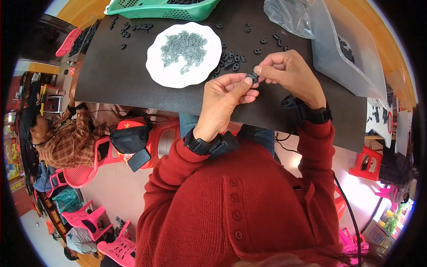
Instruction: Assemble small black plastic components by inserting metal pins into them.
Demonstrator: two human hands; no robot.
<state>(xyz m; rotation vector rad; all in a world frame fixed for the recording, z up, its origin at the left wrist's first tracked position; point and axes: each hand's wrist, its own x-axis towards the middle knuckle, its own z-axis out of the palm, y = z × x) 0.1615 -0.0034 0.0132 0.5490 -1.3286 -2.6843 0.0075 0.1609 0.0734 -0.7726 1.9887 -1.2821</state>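
Note:
Between the thumb and fingers of my left hand [223,94] is a small black plastic cord lock [253,78], held above the table's near part. My right hand [291,73] is pinched close against it, thumb and forefinger together at its upper side. What those right fingertips hold is too small to make out. Just beyond my hands lies a loose group of black two-hole cord lock pieces [231,58]. Left of them stands a white scalloped plate [155,71] bearing a heap of small metal springs [187,46].
The dark table [120,84] also bears a green basket [160,12], a clear plastic bag [289,18] and a translucent bin [329,58] with black parts. More black pieces lie scattered at the far left. A person [66,138] sits to the left, near a pink chair [84,173].

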